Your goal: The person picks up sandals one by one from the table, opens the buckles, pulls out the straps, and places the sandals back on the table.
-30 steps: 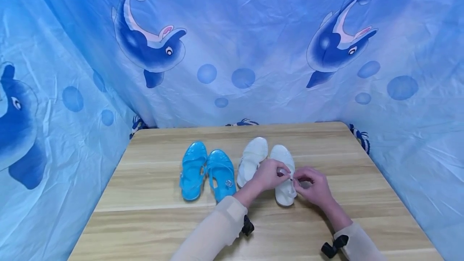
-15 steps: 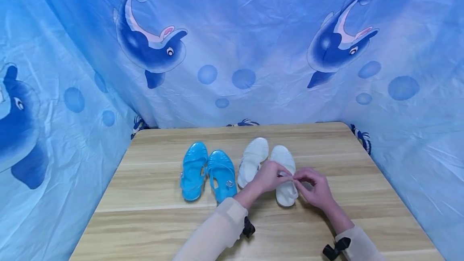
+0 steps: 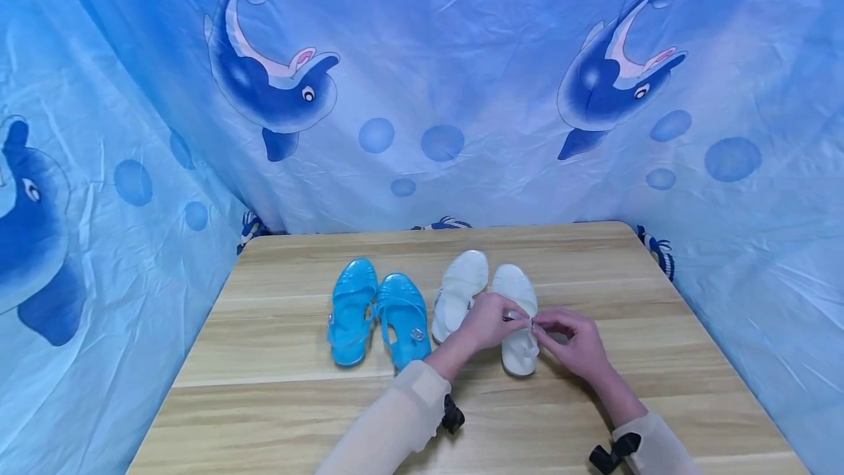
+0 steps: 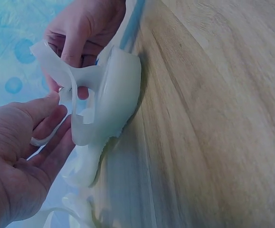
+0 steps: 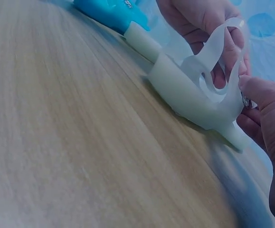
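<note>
Two white jelly sandals stand side by side on the wooden table, toes away from me. Over the right-hand white sandal (image 3: 516, 283), both hands meet at its strap (image 5: 218, 45). My left hand (image 3: 488, 322) comes in from the left, thumb and fingertips pinching the strap. From the right, my right hand (image 3: 575, 343) pinches the strap beside a small silver buckle (image 5: 246, 100). The fingertips of the two hands are very close together and partly cover the buckle. In the left wrist view the strap loop (image 4: 73, 80) stands up above the sole.
The other white sandal (image 3: 464, 273) lies just left of the worked one, partly behind my left hand. Further left sits a pair of blue sandals, a left one (image 3: 352, 314) and a right one (image 3: 402, 306). A dolphin-print curtain (image 3: 435, 79) surrounds the wooden table (image 3: 277, 416).
Fingertips of both hands shift slightly at the strap, drawing together and then parting a little so the small buckle shows between them. The sandals stay in place.
</note>
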The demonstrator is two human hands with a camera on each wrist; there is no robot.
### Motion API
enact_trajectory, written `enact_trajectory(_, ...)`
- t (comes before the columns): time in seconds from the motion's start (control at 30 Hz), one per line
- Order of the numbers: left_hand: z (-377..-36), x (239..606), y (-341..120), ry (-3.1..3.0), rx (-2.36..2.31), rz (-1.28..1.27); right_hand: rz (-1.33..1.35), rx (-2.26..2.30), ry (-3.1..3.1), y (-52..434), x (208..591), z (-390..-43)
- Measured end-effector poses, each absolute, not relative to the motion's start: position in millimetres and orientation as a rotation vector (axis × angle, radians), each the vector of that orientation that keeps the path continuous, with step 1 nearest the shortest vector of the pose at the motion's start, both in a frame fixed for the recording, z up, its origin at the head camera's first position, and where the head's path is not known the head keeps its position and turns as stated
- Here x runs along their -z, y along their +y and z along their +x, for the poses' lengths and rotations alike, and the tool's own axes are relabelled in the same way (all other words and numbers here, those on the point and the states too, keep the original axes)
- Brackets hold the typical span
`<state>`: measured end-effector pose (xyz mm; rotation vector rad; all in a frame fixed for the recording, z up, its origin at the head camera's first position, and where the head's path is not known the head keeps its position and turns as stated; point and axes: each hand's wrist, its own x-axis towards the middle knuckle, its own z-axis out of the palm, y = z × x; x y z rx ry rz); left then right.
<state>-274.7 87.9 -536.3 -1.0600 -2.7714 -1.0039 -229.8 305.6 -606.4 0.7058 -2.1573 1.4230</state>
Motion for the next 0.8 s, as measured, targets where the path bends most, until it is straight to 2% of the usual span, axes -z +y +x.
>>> enact_trajectory(0.3,-273,536,87,-2.805,0.989,-1.056,0.593,-1.259,-2.198,292,591,-224)
enact_trajectory(0.47,-274,536,85,-2.804,1.026,-1.034,0.603,-1.271,-2.148,285,575,-216)
enact_trajectory(0.8,-275,529,87,-2.803,0.958,-1.085,0.623,-1.270,-2.193,285,571,-214)
